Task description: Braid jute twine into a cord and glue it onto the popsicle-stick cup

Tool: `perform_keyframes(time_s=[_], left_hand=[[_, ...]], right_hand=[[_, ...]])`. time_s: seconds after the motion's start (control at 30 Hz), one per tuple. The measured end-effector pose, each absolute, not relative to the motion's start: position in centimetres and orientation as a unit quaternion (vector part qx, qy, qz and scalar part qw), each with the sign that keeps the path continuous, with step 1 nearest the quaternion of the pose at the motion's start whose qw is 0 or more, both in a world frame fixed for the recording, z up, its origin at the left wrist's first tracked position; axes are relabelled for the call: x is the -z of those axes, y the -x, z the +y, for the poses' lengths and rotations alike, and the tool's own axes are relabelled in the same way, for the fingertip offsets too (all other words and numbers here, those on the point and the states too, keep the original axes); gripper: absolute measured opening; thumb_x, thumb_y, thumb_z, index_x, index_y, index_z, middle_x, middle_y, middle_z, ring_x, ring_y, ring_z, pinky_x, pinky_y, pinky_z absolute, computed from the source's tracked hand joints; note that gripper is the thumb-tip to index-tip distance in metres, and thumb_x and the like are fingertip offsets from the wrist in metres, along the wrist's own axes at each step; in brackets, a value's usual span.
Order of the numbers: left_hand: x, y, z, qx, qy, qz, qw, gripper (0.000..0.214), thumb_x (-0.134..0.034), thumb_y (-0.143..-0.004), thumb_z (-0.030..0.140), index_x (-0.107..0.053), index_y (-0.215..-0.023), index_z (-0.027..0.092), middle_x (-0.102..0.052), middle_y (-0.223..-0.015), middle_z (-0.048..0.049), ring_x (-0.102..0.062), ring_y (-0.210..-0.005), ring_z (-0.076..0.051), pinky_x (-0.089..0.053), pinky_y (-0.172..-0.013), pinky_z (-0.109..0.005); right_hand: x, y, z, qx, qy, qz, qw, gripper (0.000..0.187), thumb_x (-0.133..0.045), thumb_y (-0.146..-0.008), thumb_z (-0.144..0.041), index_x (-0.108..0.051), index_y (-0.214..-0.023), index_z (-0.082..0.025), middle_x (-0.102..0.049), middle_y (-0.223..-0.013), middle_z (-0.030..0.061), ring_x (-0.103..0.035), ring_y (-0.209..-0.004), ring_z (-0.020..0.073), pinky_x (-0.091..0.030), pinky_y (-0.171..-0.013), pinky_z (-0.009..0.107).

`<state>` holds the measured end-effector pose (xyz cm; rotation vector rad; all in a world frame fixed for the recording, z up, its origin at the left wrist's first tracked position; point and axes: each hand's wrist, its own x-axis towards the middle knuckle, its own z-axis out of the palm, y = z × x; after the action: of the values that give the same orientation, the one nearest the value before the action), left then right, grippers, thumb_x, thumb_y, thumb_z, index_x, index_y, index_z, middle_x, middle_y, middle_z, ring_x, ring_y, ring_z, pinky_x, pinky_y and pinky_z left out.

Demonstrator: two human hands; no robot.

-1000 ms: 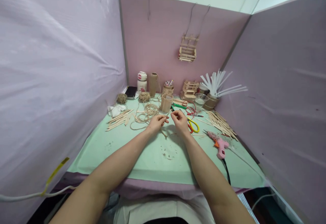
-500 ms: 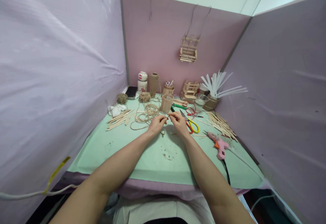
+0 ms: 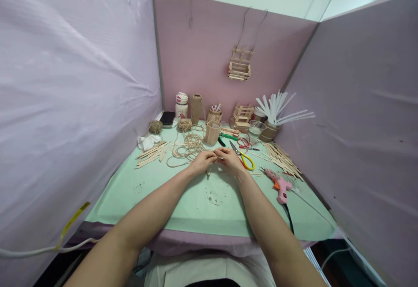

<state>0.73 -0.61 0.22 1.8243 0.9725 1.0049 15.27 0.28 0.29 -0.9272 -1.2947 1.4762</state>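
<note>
My left hand point(image 3: 203, 161) and my right hand point(image 3: 226, 157) meet above the middle of the table, fingertips pinched together. Between them they hold jute twine point(image 3: 208, 173), whose short end hangs below the left fingers. The rest of that twine lies in a loose tangle point(image 3: 191, 144) behind and left of my left hand. Just beyond the hands stands a cup of wooden sticks point(image 3: 213, 133), upright. Scissors with yellow and red handles point(image 3: 248, 161) lie beside my right hand, and green-handled pliers point(image 3: 229, 137) are behind it.
A pink glue gun point(image 3: 281, 187) lies at right, its cord running off the front edge. Wooden sticks point(image 3: 283, 160) are heaped at right, with more sticks point(image 3: 152, 154) at left. Along the back stand a white jar point(image 3: 181, 105), a twine-wrapped bottle point(image 3: 196, 109) and a clear cup point(image 3: 257, 129).
Both hands have dipped slightly toward me and drawn closer, the fingers now overlapping. The right hand has turned inward. The view has shifted slightly.
</note>
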Motion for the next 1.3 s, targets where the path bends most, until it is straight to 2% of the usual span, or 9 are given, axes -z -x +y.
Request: perform_keyframes(time_s=[0.27,0.47,0.67,0.77,0.87,0.93,1.03,1.17,1.3], left_hand=[[-0.3,-0.4,-0.6,-0.388,-0.742,0.384,0.389,0.021,-0.051,-0.077,0.021,-0.069,-0.073,0.014,-0.065,-0.071,-0.0034,-0.056,-0.069,-0.014,-0.043,-0.072,-0.025],[-0.4,-0.7,-1.1,-0.369,-0.759,0.365,0.393,0.021,-0.054,-0.077,0.024,-0.071,-0.081,0.014,-0.068,-0.078,-0.0043,-0.058,-0.074,-0.014,-0.043,-0.073,-0.024],[-0.6,-1.0,-1.5,-0.372,-0.765,0.343,0.4,0.022,-0.054,-0.077,0.027,-0.071,-0.084,0.016,-0.069,-0.084,-0.0042,-0.058,-0.078,-0.015,-0.043,-0.075,-0.025],[-0.7,-0.9,-1.4,-0.389,-0.753,0.351,0.398,0.023,-0.052,-0.078,0.028,-0.071,-0.08,0.015,-0.069,-0.08,-0.0036,-0.058,-0.076,-0.015,-0.043,-0.075,-0.026],[-0.7,-0.6,-0.8,-0.423,-0.704,0.413,0.393,0.023,-0.051,-0.077,0.03,-0.068,-0.069,0.015,-0.067,-0.071,-0.0035,-0.058,-0.073,-0.016,-0.044,-0.075,-0.028],[-0.4,-0.4,-0.3,-0.449,-0.655,0.459,0.397,0.023,-0.052,-0.076,0.029,-0.065,-0.062,0.016,-0.067,-0.073,-0.0049,-0.059,-0.075,-0.018,-0.044,-0.077,-0.03],[0.1,-0.1,0.3,-0.471,-0.61,0.484,0.416,0.024,-0.051,-0.076,0.026,-0.062,-0.057,0.016,-0.068,-0.081,-0.0066,-0.06,-0.082,-0.019,-0.043,-0.082,-0.032],[0.5,-0.1,0.6,-0.461,-0.626,0.48,0.406,0.022,-0.05,-0.075,0.026,-0.063,-0.06,0.016,-0.066,-0.07,-0.0049,-0.059,-0.073,-0.018,-0.044,-0.077,-0.033],[0.8,-0.2,0.5,-0.438,-0.67,0.462,0.382,0.023,-0.049,-0.075,0.025,-0.061,-0.058,0.015,-0.062,-0.064,-0.003,-0.056,-0.064,-0.016,-0.044,-0.069,-0.03]], right_hand=[[0.8,-14.7,0.8,-0.571,0.393,-0.537,0.481,0.037,-0.063,-0.066,-0.053,-0.047,-0.061,-0.02,-0.047,-0.047,-0.0048,-0.037,-0.042,0.0079,-0.026,-0.042,0.021],[1.3,-14.5,1.0,-0.602,0.389,-0.464,0.52,0.035,-0.063,-0.065,-0.05,-0.044,-0.059,-0.02,-0.044,-0.045,-0.0053,-0.036,-0.039,0.0077,-0.029,-0.039,0.022],[2.0,-14.9,1.5,-0.599,0.412,-0.453,0.516,0.032,-0.06,-0.069,-0.046,-0.044,-0.059,-0.02,-0.04,-0.044,-0.006,-0.033,-0.037,0.0072,-0.028,-0.038,0.022],[2.2,-15.2,1.7,-0.531,0.456,-0.486,0.523,0.026,-0.052,-0.074,-0.044,-0.046,-0.064,-0.02,-0.045,-0.05,-0.0043,-0.037,-0.039,0.0091,-0.032,-0.04,0.024],[1.9,-15.6,1.7,-0.372,0.506,-0.557,0.544,0.016,-0.049,-0.077,-0.035,-0.052,-0.08,-0.02,-0.055,-0.069,0.0001,-0.046,-0.049,0.0111,-0.039,-0.048,0.026],[1.4,-15.8,1.5,-0.269,0.484,-0.634,0.54,0.02,-0.049,-0.076,-0.027,-0.055,-0.093,-0.02,-0.056,-0.088,0.0044,-0.052,-0.063,0.0133,-0.045,-0.058,0.028],[0.8,-15.8,0.9,-0.2,0.414,-0.734,0.5,0.028,-0.05,-0.077,-0.021,-0.057,-0.104,-0.023,-0.051,-0.105,0.0076,-0.054,-0.082,0.016,-0.048,-0.066,0.029],[0.5,-15.4,0.5,-0.154,0.372,-0.778,0.482,0.022,-0.052,-0.08,-0.022,-0.061,-0.101,-0.024,-0.05,-0.102,0.0072,-0.054,-0.085,0.017,-0.048,-0.071,0.03],[0.5,-15.5,0.7,-0.128,0.364,-0.782,0.49,0.014,-0.051,-0.084,-0.026,-0.064,-0.082,-0.022,-0.056,-0.087,0.0057,-0.055,-0.082,0.0178,-0.045,-0.076,0.032]])
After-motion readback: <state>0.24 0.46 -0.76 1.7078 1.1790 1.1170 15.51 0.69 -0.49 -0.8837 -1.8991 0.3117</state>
